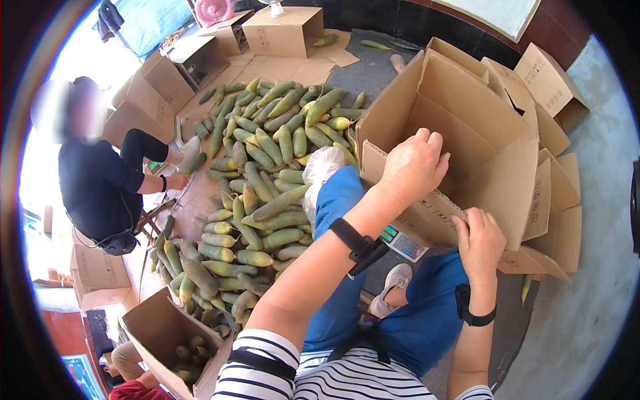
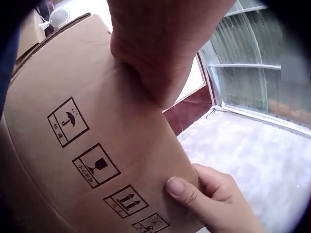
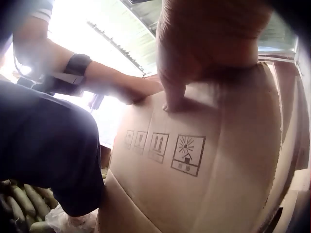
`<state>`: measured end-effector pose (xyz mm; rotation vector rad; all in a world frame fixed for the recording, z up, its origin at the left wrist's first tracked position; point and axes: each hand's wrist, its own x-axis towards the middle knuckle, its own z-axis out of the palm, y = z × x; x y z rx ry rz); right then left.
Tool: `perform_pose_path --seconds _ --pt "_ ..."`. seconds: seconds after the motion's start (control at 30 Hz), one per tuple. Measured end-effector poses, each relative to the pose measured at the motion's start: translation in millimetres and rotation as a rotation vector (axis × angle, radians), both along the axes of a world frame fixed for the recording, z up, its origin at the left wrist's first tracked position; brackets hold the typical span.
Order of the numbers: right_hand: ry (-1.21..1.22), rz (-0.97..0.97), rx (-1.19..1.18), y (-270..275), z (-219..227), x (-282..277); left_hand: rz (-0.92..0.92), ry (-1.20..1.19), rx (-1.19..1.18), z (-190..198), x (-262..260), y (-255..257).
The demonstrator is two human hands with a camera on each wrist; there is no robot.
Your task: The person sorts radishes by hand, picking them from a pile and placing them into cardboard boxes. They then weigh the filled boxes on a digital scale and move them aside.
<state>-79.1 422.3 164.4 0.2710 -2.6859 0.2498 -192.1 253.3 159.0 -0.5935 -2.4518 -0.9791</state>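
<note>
An open cardboard box (image 1: 460,107) leans toward the person, its inside bare. My left hand (image 1: 413,163) curls its fingers over the rim of the near wall. Further right on that rim, my right hand (image 1: 481,240) pinches the cardboard, thumb outside and fingers inside. In the left wrist view, the box wall (image 2: 87,97) shows printed symbols beneath my left hand (image 2: 150,48), and my right hand (image 2: 214,199) holds the edge. The right wrist view shows my right hand (image 3: 209,43) over the printed wall (image 3: 228,160). A scale (image 1: 403,245) is partly hidden under the box.
Green, elongated produce (image 1: 257,167) is heaped on the floor to the left. A person in black (image 1: 100,180) sits beyond it. A box with produce inside (image 1: 160,333) stands at lower left; more boxes (image 1: 550,87) stand at the right and back.
</note>
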Motion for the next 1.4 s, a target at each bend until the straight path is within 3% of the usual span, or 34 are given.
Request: perform_pose_path --seconds 0.1,0.17,0.2,0.3,0.37,0.5,0.6,0.87,1.27,1.4 --pt "0.011 -0.011 0.03 -5.6 -1.1 3.4 -0.013 -0.134 0.022 10.2 6.0 -7.4" --pt "0.018 -0.023 0.04 -4.5 0.0 1.5 -0.153 -0.129 0.401 16.3 12.8 -21.6" --pt "0.027 -0.04 0.048 -3.9 0.4 0.4 -0.154 -0.133 0.4 18.1 20.0 -29.6" --pt "0.038 -0.036 0.042 -6.3 2.5 -5.2 -0.155 0.055 0.3 18.8 52.5 -55.7" --pt "0.043 -0.045 0.043 -5.8 2.7 -8.4 -0.106 0.01 0.051 15.3 72.1 -70.8" --pt "0.074 -0.023 0.068 -5.8 0.3 -8.3 -0.11 -0.242 -0.146 -28.0 99.0 -78.6" --pt "0.074 -0.032 0.084 -6.4 -1.3 -5.5 -0.122 -0.202 -0.346 -35.2 110.8 -79.8" --pt "0.095 -0.043 0.1 -7.1 -3.4 -4.7 -0.163 -0.261 -0.392 -33.5 108.4 -78.4" --pt "0.088 -0.059 0.099 -7.6 -3.8 -4.0 -0.242 -0.297 -0.108 -33.5 113.1 -104.0" --pt "0.078 -0.057 0.111 -7.7 -4.2 -3.4 -0.232 -0.394 0.179 -36.0 114.7 -137.2"
